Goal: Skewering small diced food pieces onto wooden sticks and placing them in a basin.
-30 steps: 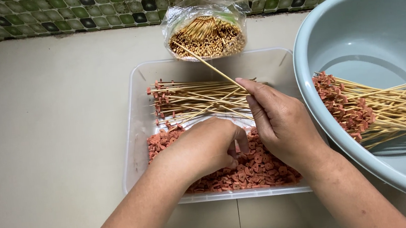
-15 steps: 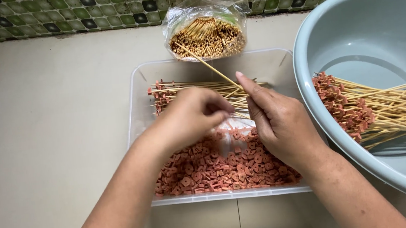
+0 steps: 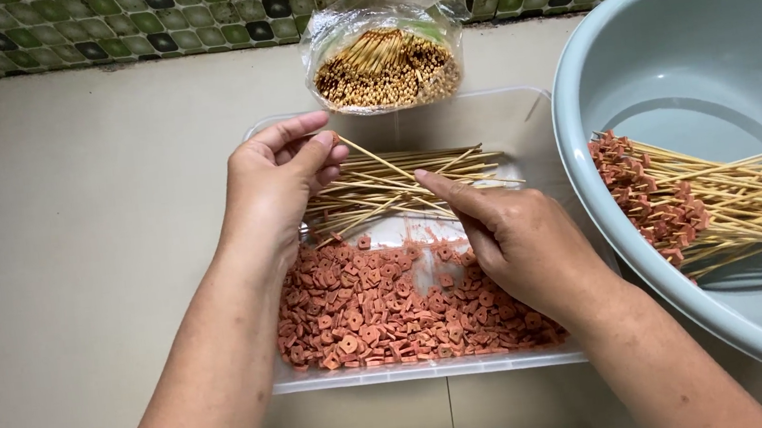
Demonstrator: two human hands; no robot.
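Observation:
My right hand (image 3: 520, 237) pinches a thin bamboo skewer (image 3: 385, 164) that slants up and left over a clear plastic tray (image 3: 416, 371). My left hand (image 3: 274, 187) is at the skewer's far tip, thumb and forefinger closed on a small red meat piece (image 3: 333, 139). A pile of small red pieces (image 3: 372, 309) fills the near half of the tray, under both wrists. Bare skewers (image 3: 433, 166) lie across the tray's far half.
A plastic bag of bamboo skewers (image 3: 384, 63) stands behind the tray by the tiled wall. To the right, a large pale blue basin (image 3: 666, 52) holds several skewers with red pieces threaded on them (image 3: 682, 201). The floor is beige tile.
My left hand has lifted from the pile of red pieces and moved up and left to the skewer's tip. The right hand has stayed nearly still with the skewer.

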